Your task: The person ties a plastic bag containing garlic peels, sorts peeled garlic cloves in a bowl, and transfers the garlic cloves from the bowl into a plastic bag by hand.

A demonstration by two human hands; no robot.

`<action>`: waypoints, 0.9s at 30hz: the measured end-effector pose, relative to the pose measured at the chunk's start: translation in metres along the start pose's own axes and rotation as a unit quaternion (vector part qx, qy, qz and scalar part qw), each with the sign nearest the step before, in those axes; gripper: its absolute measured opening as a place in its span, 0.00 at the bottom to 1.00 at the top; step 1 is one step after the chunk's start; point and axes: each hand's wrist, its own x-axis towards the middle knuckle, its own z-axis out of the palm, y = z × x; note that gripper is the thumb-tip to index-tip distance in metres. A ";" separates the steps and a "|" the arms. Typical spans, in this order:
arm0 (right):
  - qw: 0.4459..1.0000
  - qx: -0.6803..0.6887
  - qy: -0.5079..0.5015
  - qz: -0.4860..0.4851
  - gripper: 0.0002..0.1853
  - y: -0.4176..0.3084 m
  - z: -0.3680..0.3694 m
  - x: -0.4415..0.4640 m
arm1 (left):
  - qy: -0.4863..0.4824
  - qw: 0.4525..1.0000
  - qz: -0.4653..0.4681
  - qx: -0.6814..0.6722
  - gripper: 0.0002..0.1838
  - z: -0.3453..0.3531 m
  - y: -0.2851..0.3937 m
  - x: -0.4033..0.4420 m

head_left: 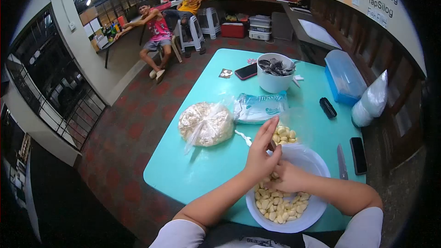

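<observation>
A white bowl (pixel 317 160) with many peeled garlic cloves (pixel 280 206) stands at the table's near edge. Over its left rim I hold up my left hand (pixel 262 154), its fingers stretched out and pointing away from me. My right hand (pixel 290 177) is low over the bowl, just below the left palm, fingers curled in. Cloves show beside those fingertips, but whatever they grip is hidden. Just beyond the bowl lies a clear plastic bag with more garlic cloves (pixel 285 134). A knotted plastic bag of pale, flaky contents (pixel 206 124) sits to the left.
On the turquoise table (pixel 177 179) are a teal-white packet (pixel 261 108), a white tub of cutlery (pixel 274 80), phones (pixel 246 71), a knife (pixel 342 161), a black object (pixel 327 108), a blue box (pixel 344 76) and a plastic-wrapped roll (pixel 370 101). Two people sit at the back.
</observation>
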 end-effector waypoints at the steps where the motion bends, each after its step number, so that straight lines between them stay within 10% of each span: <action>1: 1.000 0.001 -0.008 -0.019 0.34 0.002 0.002 0.001 | -0.001 1.000 0.004 0.001 0.43 0.000 0.000 0.000; 17: 0.940 0.050 -0.308 -0.139 0.37 -0.044 -0.001 -0.018 | -0.011 1.000 0.014 0.013 0.43 0.001 -0.002 0.000; 27: 0.930 0.026 -0.366 -0.022 0.37 -0.055 -0.013 -0.035 | -0.014 1.000 0.015 0.024 0.43 0.002 -0.002 0.000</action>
